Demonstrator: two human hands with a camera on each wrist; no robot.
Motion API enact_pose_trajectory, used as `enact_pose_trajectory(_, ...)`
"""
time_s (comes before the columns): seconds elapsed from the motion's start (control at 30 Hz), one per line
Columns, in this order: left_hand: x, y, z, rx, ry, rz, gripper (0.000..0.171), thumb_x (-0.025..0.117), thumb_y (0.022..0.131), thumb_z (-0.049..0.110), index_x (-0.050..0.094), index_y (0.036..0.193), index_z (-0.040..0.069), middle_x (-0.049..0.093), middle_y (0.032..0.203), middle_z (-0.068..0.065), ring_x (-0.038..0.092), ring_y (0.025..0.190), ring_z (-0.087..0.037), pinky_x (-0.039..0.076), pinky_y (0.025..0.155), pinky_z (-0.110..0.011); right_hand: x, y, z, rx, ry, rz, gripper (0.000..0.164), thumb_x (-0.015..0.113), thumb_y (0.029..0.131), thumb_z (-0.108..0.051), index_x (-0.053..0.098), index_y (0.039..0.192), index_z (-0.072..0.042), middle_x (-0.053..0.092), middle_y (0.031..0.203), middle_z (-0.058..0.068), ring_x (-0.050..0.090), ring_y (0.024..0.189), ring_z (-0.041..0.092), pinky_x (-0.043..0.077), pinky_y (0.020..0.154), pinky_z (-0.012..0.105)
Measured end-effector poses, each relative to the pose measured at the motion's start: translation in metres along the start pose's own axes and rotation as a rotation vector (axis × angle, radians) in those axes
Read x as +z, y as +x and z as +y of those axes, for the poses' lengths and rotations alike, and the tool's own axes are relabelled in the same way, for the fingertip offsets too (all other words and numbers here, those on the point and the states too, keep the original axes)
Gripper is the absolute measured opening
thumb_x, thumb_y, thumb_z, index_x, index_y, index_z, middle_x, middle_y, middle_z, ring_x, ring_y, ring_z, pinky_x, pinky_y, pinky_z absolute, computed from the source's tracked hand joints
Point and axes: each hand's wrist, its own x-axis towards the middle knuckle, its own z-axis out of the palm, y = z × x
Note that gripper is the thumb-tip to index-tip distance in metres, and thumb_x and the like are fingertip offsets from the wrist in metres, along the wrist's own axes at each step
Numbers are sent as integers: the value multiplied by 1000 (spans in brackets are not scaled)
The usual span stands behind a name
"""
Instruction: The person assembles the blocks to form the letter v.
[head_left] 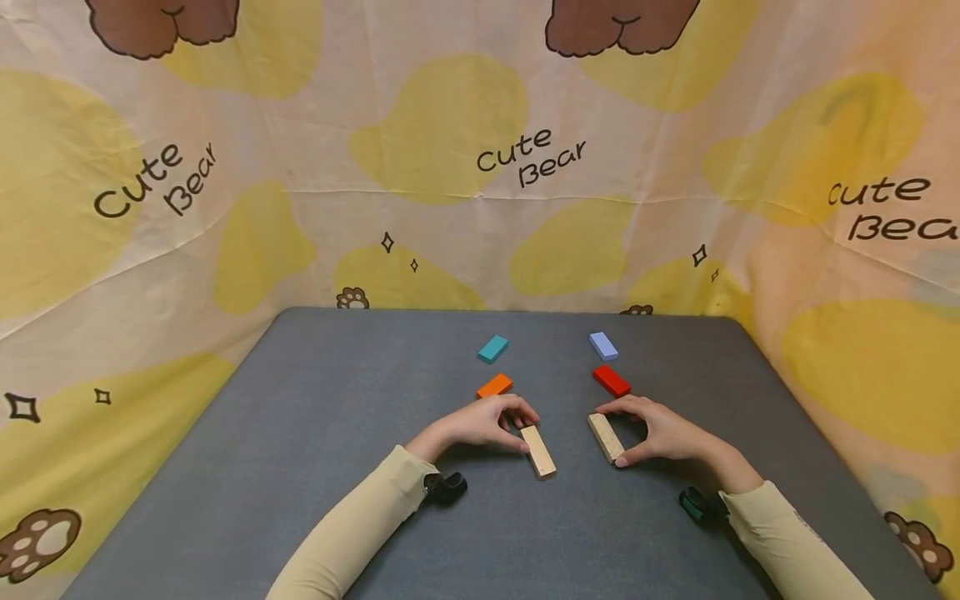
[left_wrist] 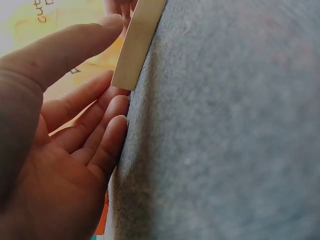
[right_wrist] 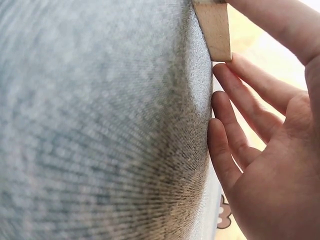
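The left block is at the fingertips of the left grip, and the right block is inside the right grip. The right grip pinches its block's 2 ends; I can't tell if the left grip pinches. On the gray table, 4 colored blocks lie farther off. Bear cloth hangs behind.

You read "Cute Bear" three times on the patterned cloth around the bench, the rightmost cut off after "Bea"; your left wrist view shows "cut" there.
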Motion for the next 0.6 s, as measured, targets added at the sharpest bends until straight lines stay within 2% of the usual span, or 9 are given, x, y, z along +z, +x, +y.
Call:
enact_pose_trajectory(0.23, -1, 2, -3, 3, 0, -13, 43, 77, 80, 22, 62, 120, 16, 62, 113, 8, 56, 97, -8, 48, 81, -22, 0, 0, 0, -3, 2, 1, 73, 80, 72, -44, 52, 134, -18, 53, 132, 1, 48, 114, 25, 42, 97, 43)
enact_pose_trajectory(0.47, -1, 3, -2, 23, -3, -10, 38, 77, 80, 22, 65, 116, 17, 63, 112, 5, 56, 97, -14, 47, 79, -22, 0, -1, 1, -4, 6, 4, 73, 81, 71, -44, 52, 134, -19, 53, 132, 1, 48, 114, 25, 43, 96, 39)
enact_pose_trajectory(0.6, 0, 4, -1, 34, 11, -7, 36, 77, 80, 22, 66, 114, 18, 62, 109, 7, 56, 95, -11, 47, 77, -21, 1, -2, 1, -8, 6, 9, 73, 81, 71, -44, 52, 134, -19, 53, 131, 1, 48, 114, 24, 42, 97, 40)
